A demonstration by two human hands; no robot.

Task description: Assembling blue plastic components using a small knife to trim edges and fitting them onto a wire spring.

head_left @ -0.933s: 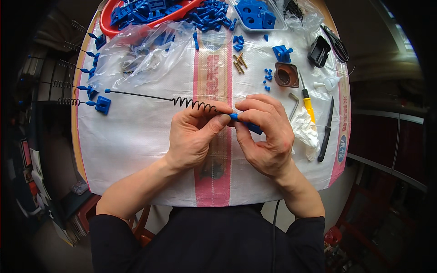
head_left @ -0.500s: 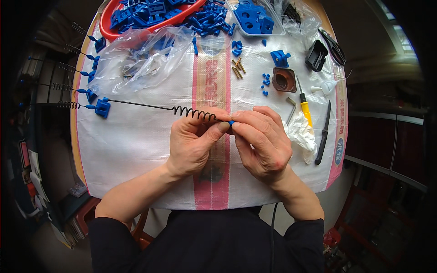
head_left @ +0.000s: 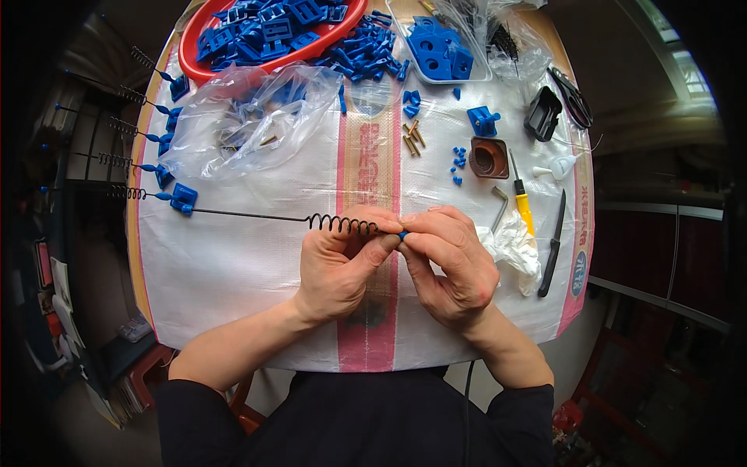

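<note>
My left hand (head_left: 338,268) is closed on a black wire rod with a coiled spring section (head_left: 340,224); the rod's straight part runs leftward toward a blue clip. Between the fingertips of both hands, at the rod's right end, a small blue plastic piece (head_left: 402,235) shows, mostly covered. My right hand (head_left: 451,268) pinches this blue piece from the right, its thumb and fingertips meeting those of the left. How the piece sits on the wire is hidden. At the left edge, several similar springs are joined to blue clips (head_left: 184,198).
Blue parts fill a red basin (head_left: 187,58) and a clear tray (head_left: 405,62) at the back, beside a plastic bag (head_left: 233,148). On the right are brass screws (head_left: 408,145), a brown square cup (head_left: 490,158), hex key (head_left: 499,208), yellow screwdriver (head_left: 524,212), crumpled tissue (head_left: 516,253), knife (head_left: 552,253) and scissors (head_left: 572,97).
The whole table scene appears slightly lower and further right in the picture. Both hands keep the same pinch on the spring rod's end and the blue piece.
</note>
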